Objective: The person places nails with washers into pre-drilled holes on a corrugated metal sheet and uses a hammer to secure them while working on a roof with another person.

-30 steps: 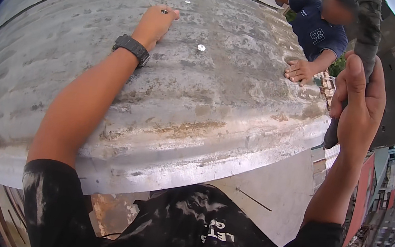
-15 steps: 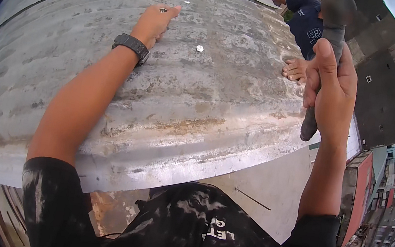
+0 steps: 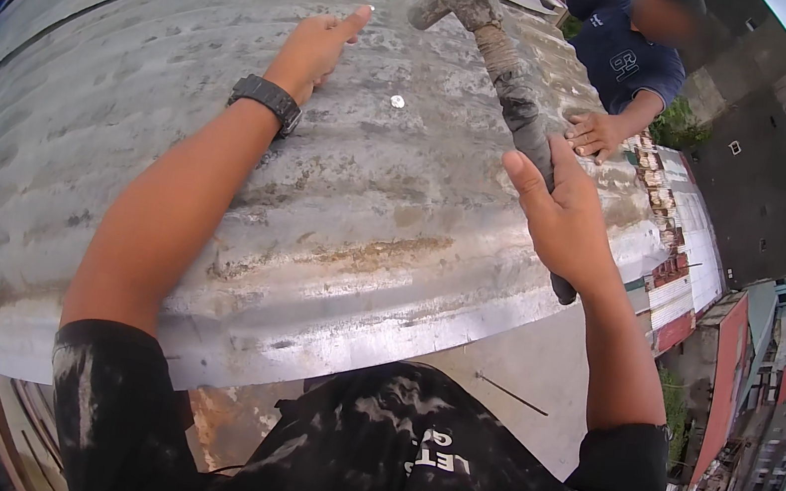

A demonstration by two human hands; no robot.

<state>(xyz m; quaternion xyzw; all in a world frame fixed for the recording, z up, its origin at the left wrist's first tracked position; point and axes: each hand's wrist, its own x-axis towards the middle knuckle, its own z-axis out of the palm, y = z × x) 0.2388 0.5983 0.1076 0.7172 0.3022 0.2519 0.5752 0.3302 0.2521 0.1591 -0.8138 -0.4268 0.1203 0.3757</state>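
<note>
My right hand (image 3: 569,205) grips a claw hammer (image 3: 507,76) by its dark, wrapped handle. The hammer's metal head is over the corrugated metal sheet (image 3: 325,156), toward the far side. Farther left, my left hand (image 3: 318,46), with a black watch at the wrist, rests over the sheet with most fingers curled in; whatever they may hold is hidden. Its outstretched fingertip is right beside a small shiny nail head (image 3: 372,9). Nearer to me, another round, bright nail head (image 3: 397,101) lies flat against the sheet.
Across the sheet at the right, a co-worker (image 3: 631,53) in a dark blue shirt has one hand (image 3: 598,134) flat on its edge. The sheet's bent front edge (image 3: 380,339) runs just before my body. Beyond the right side are lower roofs and buildings (image 3: 769,218).
My right hand has swung the hammer left and down, bringing its head over the sheet. My left hand has shifted slightly, its fingertip now closer to the far nail head.
</note>
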